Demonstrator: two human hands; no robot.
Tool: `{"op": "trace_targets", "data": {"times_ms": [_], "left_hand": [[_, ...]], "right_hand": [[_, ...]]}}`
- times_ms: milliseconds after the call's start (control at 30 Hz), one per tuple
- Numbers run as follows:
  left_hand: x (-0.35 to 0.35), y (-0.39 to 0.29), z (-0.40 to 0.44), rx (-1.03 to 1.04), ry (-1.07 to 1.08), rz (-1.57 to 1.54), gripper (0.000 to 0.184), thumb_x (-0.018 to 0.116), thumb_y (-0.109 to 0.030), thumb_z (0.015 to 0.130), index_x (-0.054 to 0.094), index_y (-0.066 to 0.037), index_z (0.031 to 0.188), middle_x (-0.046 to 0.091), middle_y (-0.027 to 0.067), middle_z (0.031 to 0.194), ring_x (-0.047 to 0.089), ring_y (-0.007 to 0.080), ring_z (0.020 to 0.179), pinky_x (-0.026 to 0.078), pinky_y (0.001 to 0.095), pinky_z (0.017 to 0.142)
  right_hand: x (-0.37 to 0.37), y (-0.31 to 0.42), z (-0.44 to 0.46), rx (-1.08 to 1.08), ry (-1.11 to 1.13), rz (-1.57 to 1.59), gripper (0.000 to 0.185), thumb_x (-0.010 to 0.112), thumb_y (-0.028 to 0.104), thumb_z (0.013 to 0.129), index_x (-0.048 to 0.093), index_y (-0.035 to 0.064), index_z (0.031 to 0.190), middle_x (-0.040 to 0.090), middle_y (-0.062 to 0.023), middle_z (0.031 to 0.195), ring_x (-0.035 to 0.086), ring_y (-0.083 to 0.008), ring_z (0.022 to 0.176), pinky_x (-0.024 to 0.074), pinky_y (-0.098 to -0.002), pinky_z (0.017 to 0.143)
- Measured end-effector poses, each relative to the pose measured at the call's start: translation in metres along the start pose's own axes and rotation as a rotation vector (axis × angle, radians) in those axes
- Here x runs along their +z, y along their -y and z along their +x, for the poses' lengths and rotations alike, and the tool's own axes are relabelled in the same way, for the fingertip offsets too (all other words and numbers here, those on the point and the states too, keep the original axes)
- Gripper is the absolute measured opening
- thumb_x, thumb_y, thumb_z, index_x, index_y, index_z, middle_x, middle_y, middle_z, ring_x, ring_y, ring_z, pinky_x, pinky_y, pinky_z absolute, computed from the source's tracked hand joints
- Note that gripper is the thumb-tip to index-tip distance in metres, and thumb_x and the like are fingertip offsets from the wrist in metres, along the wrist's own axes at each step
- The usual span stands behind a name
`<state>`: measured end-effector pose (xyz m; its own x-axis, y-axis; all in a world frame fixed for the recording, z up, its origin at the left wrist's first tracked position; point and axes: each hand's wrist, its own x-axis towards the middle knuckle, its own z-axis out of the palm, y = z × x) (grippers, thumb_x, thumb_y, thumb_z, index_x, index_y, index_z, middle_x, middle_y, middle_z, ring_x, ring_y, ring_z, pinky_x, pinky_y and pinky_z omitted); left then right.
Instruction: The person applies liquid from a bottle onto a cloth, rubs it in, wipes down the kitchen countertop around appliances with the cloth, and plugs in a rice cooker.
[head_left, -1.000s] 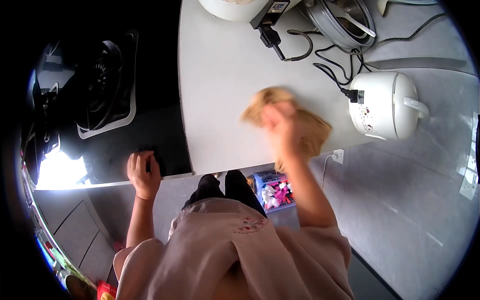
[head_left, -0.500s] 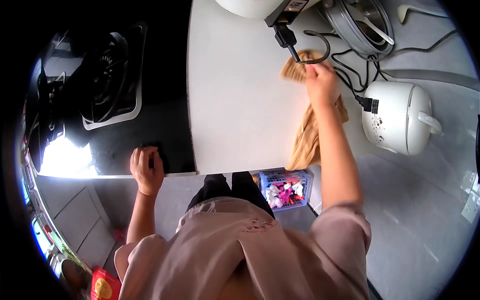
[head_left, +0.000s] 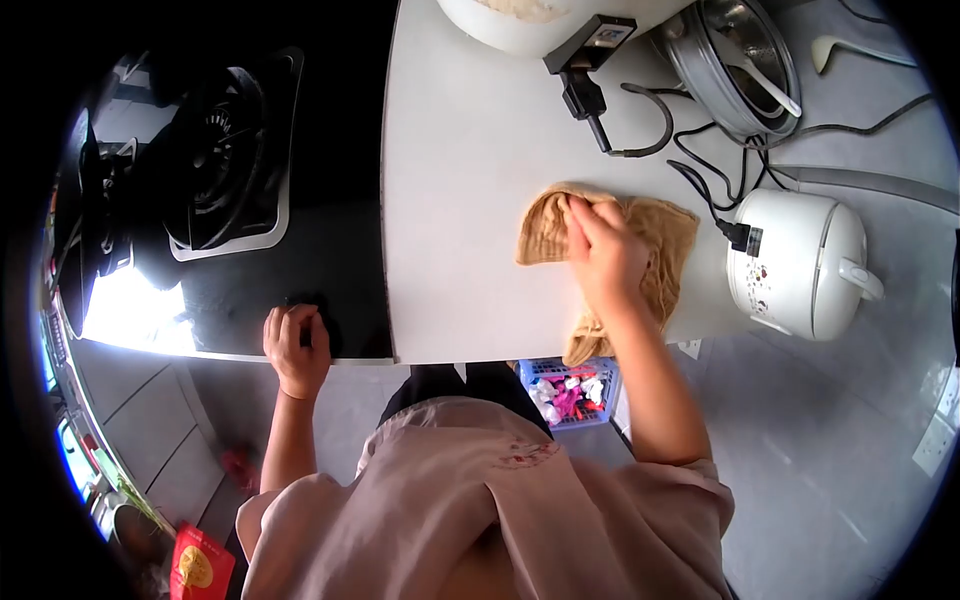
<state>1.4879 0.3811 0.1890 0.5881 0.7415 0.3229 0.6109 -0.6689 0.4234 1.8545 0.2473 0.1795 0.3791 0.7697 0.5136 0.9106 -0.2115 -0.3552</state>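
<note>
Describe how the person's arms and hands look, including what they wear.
The left hand and right hand wear no gloves. Both forearms are bare below the loose, dusty-pink sleeves, which end around the elbows. The matching top has a small red pattern on it.

a cloth [head_left: 668, 238] lies on the counter [head_left: 460, 220] between stove [head_left: 335, 220] and cooker [head_left: 785, 275].

One left hand [head_left: 297, 352] and one right hand [head_left: 610, 258] make two, with one tan cloth [head_left: 672, 232]. There is one white counter [head_left: 460, 220] and one black cooktop [head_left: 335, 220]. One small white cooker [head_left: 795, 270] and one larger white unit [head_left: 505, 28], cut by the frame, make two appliances. I count two black plugs [head_left: 583, 95], at least one metal pot [head_left: 702, 72], one white spoon [head_left: 775, 92], one ladle [head_left: 862, 50], one blue basket [head_left: 585, 414] and one red packet [head_left: 198, 567].
</note>
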Motion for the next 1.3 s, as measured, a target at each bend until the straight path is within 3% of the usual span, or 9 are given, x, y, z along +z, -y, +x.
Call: {"op": "trace_targets", "data": {"times_ms": [67, 200, 667, 800, 833, 900, 933, 1167, 1300], "left_hand": [[-0.001, 0.001, -0.001, -0.004, 0.018, -0.008, 0.015, 0.062, 0.005, 0.074, 0.059, -0.004, 0.086, 0.054, 0.0073, 0.071, 0.051, 0.0257, 0.063, 0.042, 0.0373, 0.061], [-0.002, 0.000, -0.002, -0.002, 0.005, -0.008, 0.016, 0.063, 0.006, 0.074, 0.059, -0.004, 0.086, 0.053, 0.0073, 0.071, 0.051, 0.0254, 0.063, 0.041, 0.0370, 0.061], [0.000, 0.001, -0.002, -0.013, 0.022, 0.001, 0.014, 0.061, 0.005, 0.075, 0.059, -0.004, 0.086, 0.051, 0.0076, 0.069, 0.049, 0.0251, 0.062, 0.040, 0.0369, 0.059], [-0.002, 0.000, -0.002, -0.038, 0.027, -0.005, 0.014, 0.062, 0.005, 0.075, 0.059, -0.004, 0.086, 0.051, 0.0074, 0.069, 0.049, 0.0253, 0.062, 0.040, 0.0367, 0.059], [-0.002, -0.001, -0.002, -0.030, 0.025, -0.003, 0.014, 0.062, 0.005, 0.075, 0.059, -0.004, 0.086, 0.051, 0.0073, 0.069, 0.049, 0.0253, 0.062, 0.040, 0.0366, 0.059], [-0.001, 0.000, 0.000, -0.021, 0.015, -0.008, 0.014, 0.062, 0.005, 0.075, 0.059, -0.004, 0.086, 0.051, 0.0073, 0.070, 0.049, 0.0253, 0.062, 0.040, 0.0366, 0.059], [-0.001, 0.000, -0.001, -0.012, 0.014, -0.011, 0.014, 0.062, 0.005, 0.075, 0.059, -0.004, 0.086, 0.052, 0.0074, 0.070, 0.049, 0.0253, 0.062, 0.040, 0.0366, 0.059], [0.001, 0.001, -0.001, 0.011, -0.007, -0.004, 0.015, 0.061, 0.005, 0.075, 0.059, -0.003, 0.087, 0.053, 0.0073, 0.071, 0.049, 0.0246, 0.060, 0.039, 0.0363, 0.058], [-0.001, 0.000, -0.002, -0.033, 0.021, 0.002, 0.015, 0.062, 0.006, 0.075, 0.059, -0.003, 0.087, 0.053, 0.0076, 0.071, 0.048, 0.0243, 0.060, 0.039, 0.0361, 0.058]], "right_hand": [[0.002, -0.036, 0.015, 0.529, 0.296, 0.093, 0.008, 0.069, 0.014, 0.083, 0.072, 0.0111, 0.089, 0.067, -0.0085, 0.075, 0.067, -0.0277, 0.070, 0.0524, -0.0359, 0.061], [0.006, -0.043, 0.046, 0.369, 0.238, -0.277, 0.026, 0.061, 0.029, 0.089, 0.064, 0.0076, 0.075, 0.064, -0.0087, 0.070, 0.064, -0.0276, 0.064, 0.0512, -0.0371, 0.060], [-0.005, -0.042, 0.016, 0.160, 0.173, 0.030, 0.004, 0.069, 0.018, 0.082, 0.072, 0.0152, 0.083, 0.064, -0.0042, 0.073, 0.063, -0.0233, 0.067, 0.0507, -0.0358, 0.059], [0.007, -0.051, 0.049, 0.435, 0.256, -0.239, 0.006, 0.067, 0.018, 0.084, 0.070, 0.0127, 0.084, 0.064, -0.0056, 0.075, 0.064, -0.0270, 0.068, 0.0507, -0.0380, 0.059], [0.009, -0.032, 0.034, 0.787, 0.255, 0.152, 0.007, 0.067, 0.018, 0.084, 0.069, 0.0117, 0.086, 0.063, -0.0060, 0.076, 0.063, -0.0266, 0.067, 0.0506, -0.0374, 0.058], [-0.009, 0.012, -0.003, 0.626, 0.244, 0.294, 0.012, 0.067, 0.018, 0.084, 0.069, 0.0098, 0.091, 0.062, -0.0056, 0.078, 0.062, -0.0244, 0.063, 0.0504, -0.0338, 0.056], [-0.019, 0.025, -0.016, 0.134, 0.239, 0.032, 0.015, 0.068, 0.018, 0.083, 0.069, 0.0087, 0.095, 0.062, -0.0048, 0.080, 0.060, -0.0225, 0.061, 0.0503, -0.0309, 0.055], [-0.037, 0.042, -0.031, -0.016, 0.407, -0.198, 0.037, 0.061, 0.017, 0.087, 0.059, 0.0000, 0.120, 0.054, -0.0174, 0.127, 0.048, -0.0345, 0.120, 0.0381, -0.0568, 0.096], [-0.009, -0.024, 0.012, 0.022, 0.330, -0.176, 0.031, 0.059, 0.013, 0.087, 0.061, 0.0009, 0.116, 0.057, -0.0136, 0.129, 0.050, -0.0335, 0.115, 0.0413, -0.0517, 0.093]]}}
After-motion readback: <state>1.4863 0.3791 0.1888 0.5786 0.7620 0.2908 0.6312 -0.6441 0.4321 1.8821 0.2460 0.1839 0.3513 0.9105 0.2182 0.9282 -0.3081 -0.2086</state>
